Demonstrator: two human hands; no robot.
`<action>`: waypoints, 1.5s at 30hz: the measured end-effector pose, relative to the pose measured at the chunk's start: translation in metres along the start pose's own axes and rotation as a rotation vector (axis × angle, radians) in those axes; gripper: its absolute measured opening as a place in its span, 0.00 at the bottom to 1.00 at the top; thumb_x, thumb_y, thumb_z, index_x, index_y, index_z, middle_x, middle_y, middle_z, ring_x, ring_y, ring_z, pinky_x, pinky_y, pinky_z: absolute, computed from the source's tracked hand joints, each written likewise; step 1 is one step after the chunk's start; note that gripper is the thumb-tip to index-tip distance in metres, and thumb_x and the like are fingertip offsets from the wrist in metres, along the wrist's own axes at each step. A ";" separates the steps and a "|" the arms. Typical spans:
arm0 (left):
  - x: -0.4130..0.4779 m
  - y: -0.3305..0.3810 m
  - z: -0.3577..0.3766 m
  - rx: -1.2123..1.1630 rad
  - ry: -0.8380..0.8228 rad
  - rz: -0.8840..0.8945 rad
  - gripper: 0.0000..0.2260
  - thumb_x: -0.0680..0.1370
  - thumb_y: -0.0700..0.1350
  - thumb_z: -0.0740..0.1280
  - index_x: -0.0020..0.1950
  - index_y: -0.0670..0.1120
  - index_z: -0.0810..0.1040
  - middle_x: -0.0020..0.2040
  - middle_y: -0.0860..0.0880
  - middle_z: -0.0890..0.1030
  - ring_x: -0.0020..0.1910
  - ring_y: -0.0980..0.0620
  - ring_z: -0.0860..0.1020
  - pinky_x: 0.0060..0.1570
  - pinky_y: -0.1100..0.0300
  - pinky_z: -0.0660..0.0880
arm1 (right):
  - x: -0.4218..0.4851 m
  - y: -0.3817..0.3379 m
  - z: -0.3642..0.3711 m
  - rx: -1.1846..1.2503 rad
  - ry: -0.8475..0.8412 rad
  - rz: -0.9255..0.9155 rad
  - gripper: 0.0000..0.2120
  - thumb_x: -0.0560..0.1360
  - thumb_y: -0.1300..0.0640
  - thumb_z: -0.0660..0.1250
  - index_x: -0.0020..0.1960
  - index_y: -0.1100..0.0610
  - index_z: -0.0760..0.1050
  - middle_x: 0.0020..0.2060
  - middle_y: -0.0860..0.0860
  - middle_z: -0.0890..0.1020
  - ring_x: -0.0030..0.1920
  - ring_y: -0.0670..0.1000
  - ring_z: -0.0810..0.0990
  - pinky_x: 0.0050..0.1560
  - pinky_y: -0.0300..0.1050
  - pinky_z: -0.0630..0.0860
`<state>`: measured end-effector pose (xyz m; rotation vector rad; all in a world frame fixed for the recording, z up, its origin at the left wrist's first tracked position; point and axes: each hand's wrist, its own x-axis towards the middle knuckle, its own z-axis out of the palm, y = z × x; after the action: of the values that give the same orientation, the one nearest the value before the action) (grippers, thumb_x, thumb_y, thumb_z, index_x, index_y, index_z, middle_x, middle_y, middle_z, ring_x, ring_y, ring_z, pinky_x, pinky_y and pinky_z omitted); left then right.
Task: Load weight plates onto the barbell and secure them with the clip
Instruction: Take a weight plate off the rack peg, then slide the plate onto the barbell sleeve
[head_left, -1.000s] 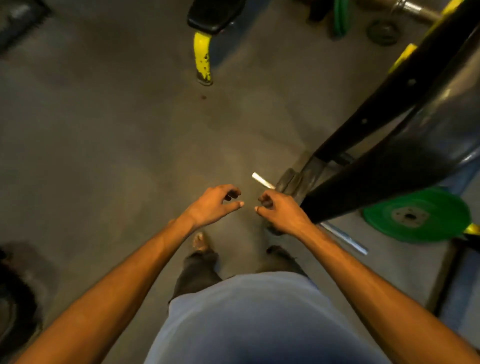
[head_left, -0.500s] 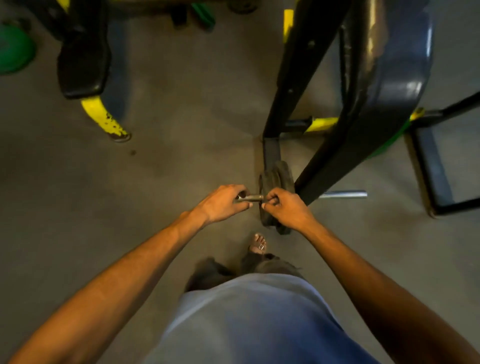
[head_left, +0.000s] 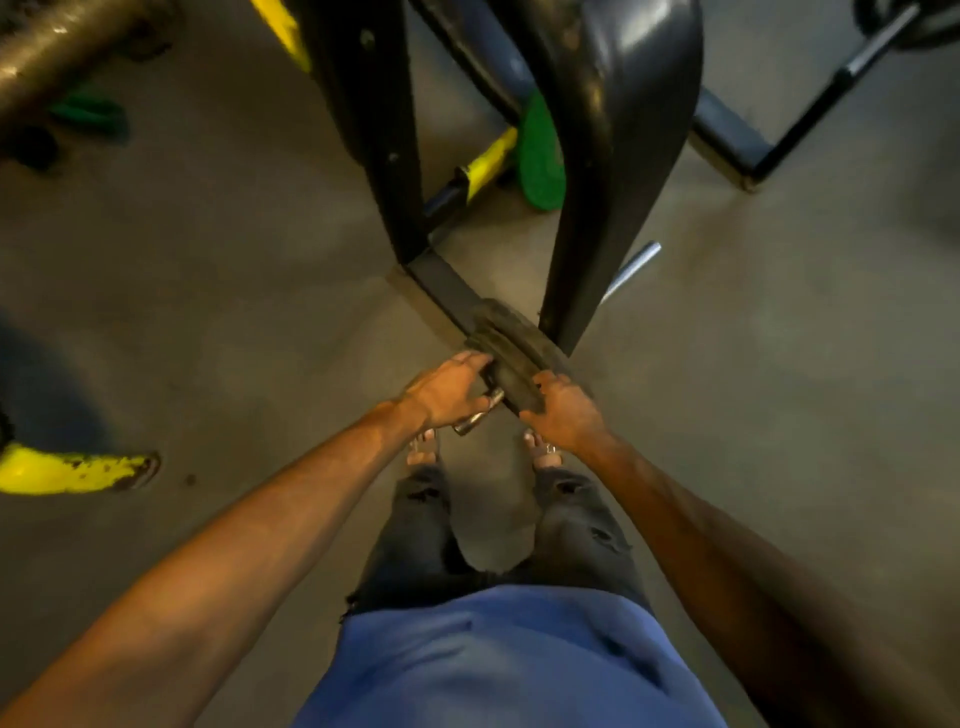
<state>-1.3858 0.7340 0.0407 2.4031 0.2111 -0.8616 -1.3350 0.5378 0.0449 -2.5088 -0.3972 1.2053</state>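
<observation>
The left hand (head_left: 451, 395) moved from the bar's end (head_left: 477, 417) onto the weight plates (head_left: 511, 358), and the right hand (head_left: 563, 413) shifted to their lower-right rim.

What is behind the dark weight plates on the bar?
Behind the dark weight plates stand the black frame legs and the bar running on. The clip cannot be seen; the left hand covers that spot.

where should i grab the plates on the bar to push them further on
Take the plates by the rim, one hand on each side, from the bar's near end. They stand on edge, stacked face to face on the bar, so only the rims are free. The left hand and right hand already sit at opposite sides, the left also over the bar.
</observation>
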 end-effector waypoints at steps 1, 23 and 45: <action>0.009 -0.006 -0.001 0.050 -0.036 0.037 0.35 0.78 0.51 0.69 0.81 0.45 0.59 0.80 0.44 0.63 0.77 0.45 0.64 0.75 0.51 0.64 | 0.004 -0.001 0.007 0.003 0.032 0.037 0.30 0.76 0.47 0.71 0.74 0.56 0.67 0.69 0.59 0.73 0.66 0.62 0.77 0.65 0.60 0.76; 0.082 -0.054 0.006 0.471 0.026 0.463 0.22 0.72 0.44 0.74 0.63 0.50 0.72 0.64 0.46 0.69 0.61 0.44 0.73 0.58 0.48 0.76 | 0.027 -0.006 0.092 -0.176 0.386 0.111 0.13 0.79 0.63 0.64 0.63 0.59 0.73 0.55 0.57 0.73 0.50 0.57 0.78 0.44 0.52 0.74; -0.086 -0.137 -0.014 -0.017 -0.052 0.079 0.10 0.68 0.49 0.76 0.46 0.51 0.80 0.38 0.52 0.82 0.39 0.53 0.81 0.38 0.56 0.77 | -0.048 -0.071 0.120 0.031 0.219 -0.158 0.20 0.75 0.48 0.71 0.64 0.52 0.76 0.59 0.55 0.82 0.60 0.59 0.80 0.56 0.56 0.78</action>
<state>-1.4903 0.8589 0.0400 2.3536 0.1021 -0.8812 -1.4661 0.6044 0.0370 -2.4960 -0.5048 0.8617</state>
